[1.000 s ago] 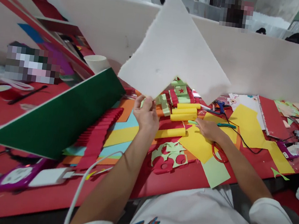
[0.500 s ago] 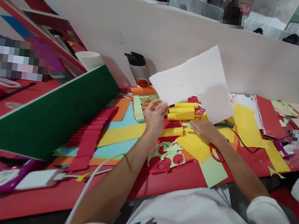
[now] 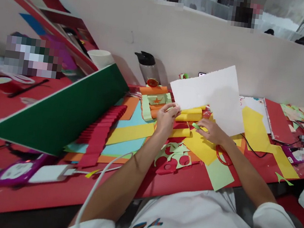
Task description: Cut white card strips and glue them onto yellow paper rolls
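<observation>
My left hand (image 3: pixel 167 119) is closed on the lower left corner of a white sheet (image 3: pixel 212 95), which is raised at a tilt above the table. My right hand (image 3: pixel 211 131) pinches a small light green piece (image 3: pixel 196 125), probably paper. Between the hands lie yellow paper rolls (image 3: pixel 193 115), partly covered by the sheet. Another yellow roll (image 3: pixel 181 133) sits nearer to me, beside yellow paper (image 3: pixel 202 148). Below the hands are light green paper scraps (image 3: pixel 176 152) with round holes cut in them. Red-handled scissors (image 3: pixel 223 157) are partly hidden by my right forearm.
A green board (image 3: pixel 57 109) leans on the left, beside pleated red paper (image 3: pixel 100 133). Behind stand a bottle (image 3: pixel 148 68) and a white cup (image 3: pixel 101 58). A white cable (image 3: pixel 94 188) crosses near my left arm. A white partition (image 3: pixel 179 31) closes off the back.
The white sheet has come down and tilts less steeply, showing a small green and red item behind it. My right hand has lifted slightly with the green piece. The camera view has shifted.
</observation>
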A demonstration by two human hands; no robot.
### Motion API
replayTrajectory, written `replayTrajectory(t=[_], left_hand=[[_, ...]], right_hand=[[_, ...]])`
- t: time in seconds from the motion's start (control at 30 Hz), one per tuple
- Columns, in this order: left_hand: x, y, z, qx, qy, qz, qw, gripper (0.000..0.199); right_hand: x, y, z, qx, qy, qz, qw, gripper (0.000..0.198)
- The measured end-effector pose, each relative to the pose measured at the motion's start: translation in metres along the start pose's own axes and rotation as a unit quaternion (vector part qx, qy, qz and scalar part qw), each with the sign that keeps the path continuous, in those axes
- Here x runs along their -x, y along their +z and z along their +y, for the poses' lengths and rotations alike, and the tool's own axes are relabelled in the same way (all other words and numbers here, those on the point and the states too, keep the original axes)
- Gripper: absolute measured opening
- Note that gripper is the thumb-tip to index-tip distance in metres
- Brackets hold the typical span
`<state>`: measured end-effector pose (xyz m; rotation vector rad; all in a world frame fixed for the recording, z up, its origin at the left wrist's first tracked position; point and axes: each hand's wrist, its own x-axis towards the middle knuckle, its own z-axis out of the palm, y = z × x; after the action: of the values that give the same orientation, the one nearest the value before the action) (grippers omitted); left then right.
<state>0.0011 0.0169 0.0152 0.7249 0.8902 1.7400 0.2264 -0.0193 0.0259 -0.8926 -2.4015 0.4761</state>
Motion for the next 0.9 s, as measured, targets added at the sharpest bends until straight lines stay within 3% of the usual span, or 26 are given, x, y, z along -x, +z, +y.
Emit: replayTrajectory(t=[0.17,0.33,0.57,0.77,0.9], left_hand=[[0.004,0.004,0.002,-0.020,-0.019,-0.026,0.999,0.036],[0.007,0.007,0.004,-0.019,-0.032,-0.026,0.999,0.036],[0.010,0.010,0.004,0.000,-0.049,-0.043,0.998,0.035],[0.014,0.013,0.002,-0.010,-0.068,-0.047,0.997,0.035],[0.021,0.017,-0.001,-0.025,-0.072,-0.064,0.995,0.032]], right_hand=[[0.001,-0.010,-0.003,-0.056,-0.007,0.086,0.995,0.029],[0.000,-0.013,-0.006,-0.130,0.036,0.115,0.984,0.040],[-0.001,-0.018,-0.010,-0.314,0.080,0.185,0.928,0.049],[0.001,-0.035,-0.016,-0.322,0.063,0.233,0.915,0.046],[-0.005,-0.045,-0.014,-0.265,0.037,0.239,0.933,0.038]])
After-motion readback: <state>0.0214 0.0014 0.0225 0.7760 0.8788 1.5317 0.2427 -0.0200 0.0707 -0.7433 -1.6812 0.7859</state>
